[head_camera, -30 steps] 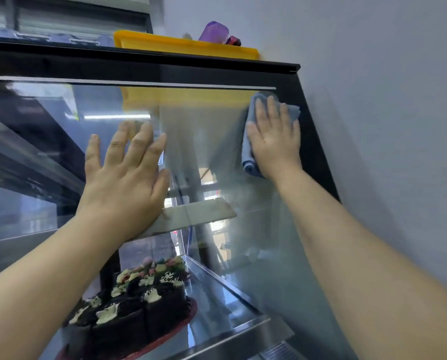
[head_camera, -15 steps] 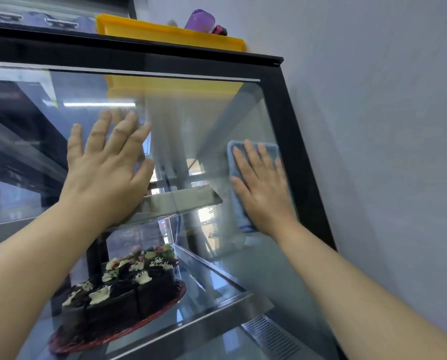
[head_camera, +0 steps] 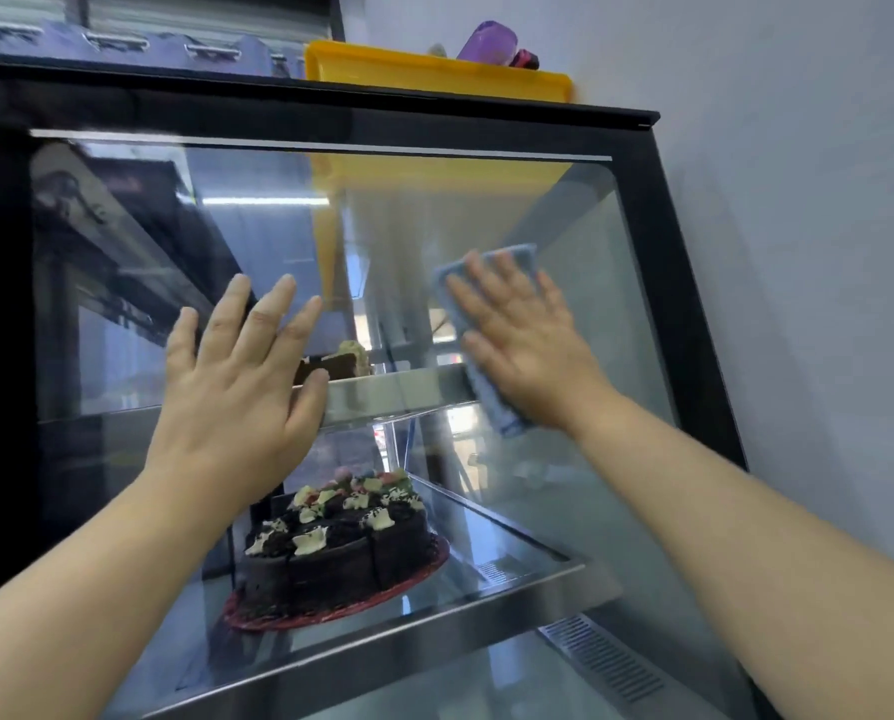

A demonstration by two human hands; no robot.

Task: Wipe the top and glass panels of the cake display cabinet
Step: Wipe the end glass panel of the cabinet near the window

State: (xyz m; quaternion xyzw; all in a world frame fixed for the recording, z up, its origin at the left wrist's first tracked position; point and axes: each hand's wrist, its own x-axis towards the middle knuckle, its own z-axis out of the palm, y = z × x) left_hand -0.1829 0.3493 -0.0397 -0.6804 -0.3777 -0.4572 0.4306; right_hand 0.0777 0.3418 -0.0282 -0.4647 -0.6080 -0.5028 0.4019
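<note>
Inside, chocolate cake [head_camera: 338,550], black-framed glass panel [head_camera: 580,241], blue cloth [head_camera: 491,402]

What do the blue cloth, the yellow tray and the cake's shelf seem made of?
Blue cloth: soft matte fabric, perhaps microfibre; its edge folds. Yellow tray: likely plastic, smooth, uniform colour. Shelf: probably brushed steel, dull grey sheen.

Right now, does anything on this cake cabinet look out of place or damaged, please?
Nothing looks spilled or broken. Only the yellow tray on the cabinet top stands out, covering surface to be wiped.
</note>
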